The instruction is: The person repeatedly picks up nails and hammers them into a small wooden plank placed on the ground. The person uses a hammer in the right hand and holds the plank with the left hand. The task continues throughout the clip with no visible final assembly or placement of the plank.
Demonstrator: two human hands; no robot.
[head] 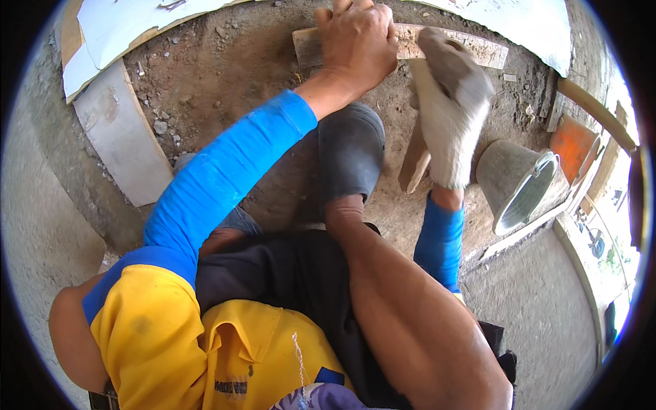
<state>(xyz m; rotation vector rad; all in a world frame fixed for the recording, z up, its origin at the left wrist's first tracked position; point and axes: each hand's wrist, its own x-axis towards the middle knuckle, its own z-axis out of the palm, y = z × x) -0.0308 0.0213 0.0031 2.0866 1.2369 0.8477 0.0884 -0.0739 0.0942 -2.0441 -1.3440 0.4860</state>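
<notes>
My bare left hand (361, 48) grips a wooden plank (469, 47) that lies crosswise over the dirt ground; its fingertips are partly cut off by the top of the view. My right hand (456, 92), in a dirty white work glove, is blurred. It is closed around a wooden piece (416, 156), whose squared lower end sticks out beside the wrist. The upper end of that piece is hidden by the glove. The gloved knuckles are at the plank's right half, though I cannot tell whether they touch it. My dark rubber shoe (353, 148) stands just below the plank.
A grey bucket (517, 184) lies tipped to the right, with an orange container (574, 146) behind it. White-faced boards (133, 31) border the soil at the top. A flat grey board (125, 133) lies left. Small rubble (161, 125) is scattered near it.
</notes>
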